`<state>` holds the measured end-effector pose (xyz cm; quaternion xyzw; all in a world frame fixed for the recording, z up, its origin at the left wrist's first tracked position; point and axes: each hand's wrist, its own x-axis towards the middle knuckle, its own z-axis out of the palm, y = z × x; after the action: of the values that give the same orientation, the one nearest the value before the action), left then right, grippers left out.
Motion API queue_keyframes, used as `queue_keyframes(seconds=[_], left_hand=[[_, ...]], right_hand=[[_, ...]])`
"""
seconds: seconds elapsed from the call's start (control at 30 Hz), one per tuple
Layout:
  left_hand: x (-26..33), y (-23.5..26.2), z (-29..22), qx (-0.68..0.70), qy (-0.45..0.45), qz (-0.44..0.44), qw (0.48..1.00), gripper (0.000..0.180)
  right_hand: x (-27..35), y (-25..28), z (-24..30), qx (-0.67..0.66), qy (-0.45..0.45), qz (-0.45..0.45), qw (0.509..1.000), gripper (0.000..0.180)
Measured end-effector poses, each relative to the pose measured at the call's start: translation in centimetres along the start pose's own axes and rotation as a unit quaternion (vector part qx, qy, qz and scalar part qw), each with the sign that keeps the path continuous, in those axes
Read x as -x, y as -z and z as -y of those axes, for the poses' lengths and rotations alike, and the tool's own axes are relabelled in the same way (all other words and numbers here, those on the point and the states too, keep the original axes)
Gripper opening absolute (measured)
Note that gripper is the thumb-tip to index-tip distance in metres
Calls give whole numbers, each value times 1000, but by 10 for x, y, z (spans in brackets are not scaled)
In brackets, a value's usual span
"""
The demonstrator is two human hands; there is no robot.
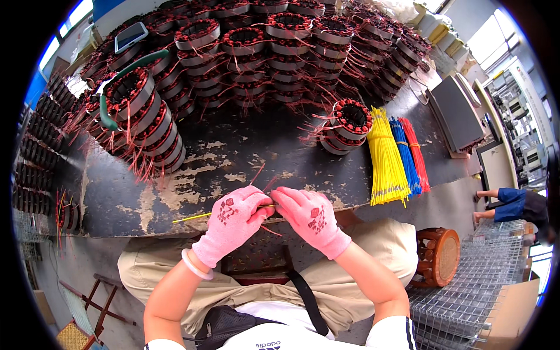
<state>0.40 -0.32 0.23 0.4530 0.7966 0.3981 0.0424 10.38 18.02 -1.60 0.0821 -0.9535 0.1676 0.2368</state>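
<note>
Both my hands wear pink gloves and meet at the near edge of the dark worn table (245,143). My left hand (232,219) is closed on a thin yellow wire (192,218), whose long end sticks out to the left over the table edge. My right hand (309,216) pinches at the wire's other end, its fingertips against those of the left. Thin red wires (257,174) show around the fingertips; where they lead is hidden by the gloves.
Wire-wound motor stators (245,41) stand stacked across the back, with a nearer stack (143,125) at left and a short one (347,125) right of centre. Yellow (385,157), blue (405,151) and red (416,151) wire bundles lie right. A wooden drum stool (437,256) stands beside my leg.
</note>
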Motion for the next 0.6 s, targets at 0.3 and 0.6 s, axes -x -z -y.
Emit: queue_keyframes(seconds=[0.3,0.6], left_hand=[[-1,0,1,-19,-23,17,999,15],[-2,0,0,-3,-24,16,1000,15]], right_hand=[[-13,19,-10,-481,-315,222,788,14],[-8,16,3,-288,-236,148,916,19]])
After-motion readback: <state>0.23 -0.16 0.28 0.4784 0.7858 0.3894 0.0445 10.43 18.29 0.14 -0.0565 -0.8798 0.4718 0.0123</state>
